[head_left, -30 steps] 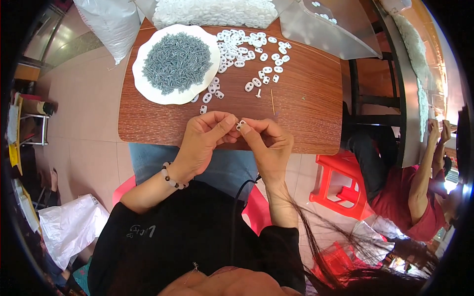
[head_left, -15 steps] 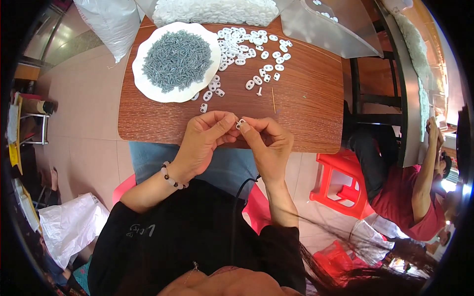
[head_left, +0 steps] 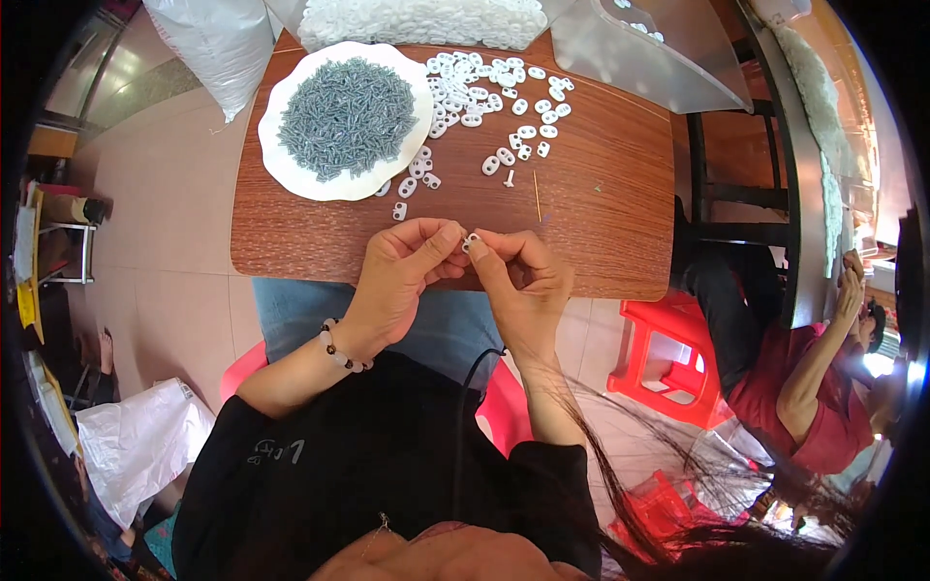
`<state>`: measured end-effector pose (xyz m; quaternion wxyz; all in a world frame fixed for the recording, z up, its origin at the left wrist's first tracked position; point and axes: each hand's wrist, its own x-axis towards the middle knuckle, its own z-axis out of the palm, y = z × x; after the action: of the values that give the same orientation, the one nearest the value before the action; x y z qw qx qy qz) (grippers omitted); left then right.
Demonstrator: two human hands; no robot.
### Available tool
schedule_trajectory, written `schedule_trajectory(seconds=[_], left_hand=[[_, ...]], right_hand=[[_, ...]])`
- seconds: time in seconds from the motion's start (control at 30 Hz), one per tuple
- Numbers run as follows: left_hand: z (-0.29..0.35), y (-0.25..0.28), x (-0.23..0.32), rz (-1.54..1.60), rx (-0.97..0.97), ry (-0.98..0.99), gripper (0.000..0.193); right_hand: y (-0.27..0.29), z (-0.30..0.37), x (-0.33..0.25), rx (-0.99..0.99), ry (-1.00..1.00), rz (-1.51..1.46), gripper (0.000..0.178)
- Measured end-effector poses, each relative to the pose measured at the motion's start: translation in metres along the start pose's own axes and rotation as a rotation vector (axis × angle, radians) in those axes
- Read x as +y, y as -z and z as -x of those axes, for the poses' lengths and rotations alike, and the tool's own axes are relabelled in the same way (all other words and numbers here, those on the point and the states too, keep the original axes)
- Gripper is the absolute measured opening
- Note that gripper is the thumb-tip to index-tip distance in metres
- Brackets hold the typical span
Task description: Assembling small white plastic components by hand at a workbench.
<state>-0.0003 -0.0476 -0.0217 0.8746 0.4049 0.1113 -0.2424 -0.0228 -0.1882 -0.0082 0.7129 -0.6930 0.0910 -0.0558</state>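
Observation:
My right hand [head_left: 528, 286] pinches a small white plastic piece with round holes [head_left: 471, 243] between thumb and forefinger, above the table's near edge. Close against it on the left, my left hand [head_left: 412, 266] has its thumb and fingers pressed together. What sits in that pinch, if anything, is too small to make out. Beyond my hands, many similar white two-holed pieces [head_left: 471, 120] lie scattered over the wooden table [head_left: 610, 194]. A wavy-rimmed white plate [head_left: 275, 160] heaped with small grey-blue springs or rods [head_left: 349, 118] stands at the far left.
A thin brown stick [head_left: 537, 197] and a small white T-shaped part [head_left: 510, 179] lie right of my hands. Clear bins [head_left: 639, 60] line the far edge. A red stool [head_left: 635, 358] and a person in a dark red shirt [head_left: 765, 387] are on the right.
Both hands stay almost in place, with the white piece shifting very slightly. The person on the right has moved their arms a little.

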Motion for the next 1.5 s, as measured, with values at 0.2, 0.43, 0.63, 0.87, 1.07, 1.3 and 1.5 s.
schedule_trajectory(seconds=[0.2,0.43,0.63,0.87,1.07,1.3,1.5], left_hand=[[0.000,0.004,-0.003,-0.085,0.007,-0.046,0.017],[0.002,-0.001,0.000,0.035,-0.004,0.068,0.019],[0.003,0.001,-0.004,-0.008,0.007,0.008,0.019],[0.002,0.003,-0.005,-0.006,0.031,-0.014,0.020],[0.001,0.001,-0.005,0.009,0.052,-0.004,0.020],[0.003,-0.001,0.004,-0.092,0.045,-0.038,0.019],[-0.002,0.000,0.014,-0.072,0.037,-0.030,0.014]], right_hand=[[0.000,0.000,0.001,-0.010,-0.010,-0.035,0.009],[0.002,0.000,-0.008,-0.017,-0.034,-0.016,0.009],[0.001,0.000,-0.006,-0.021,-0.023,0.000,0.008],[-0.001,0.000,-0.001,-0.036,-0.004,0.005,0.008],[-0.002,0.000,0.000,-0.040,-0.014,0.011,0.008],[0.004,-0.005,-0.003,-0.053,-0.115,-0.191,0.010],[0.007,-0.006,-0.007,-0.076,-0.189,-0.252,0.012]])
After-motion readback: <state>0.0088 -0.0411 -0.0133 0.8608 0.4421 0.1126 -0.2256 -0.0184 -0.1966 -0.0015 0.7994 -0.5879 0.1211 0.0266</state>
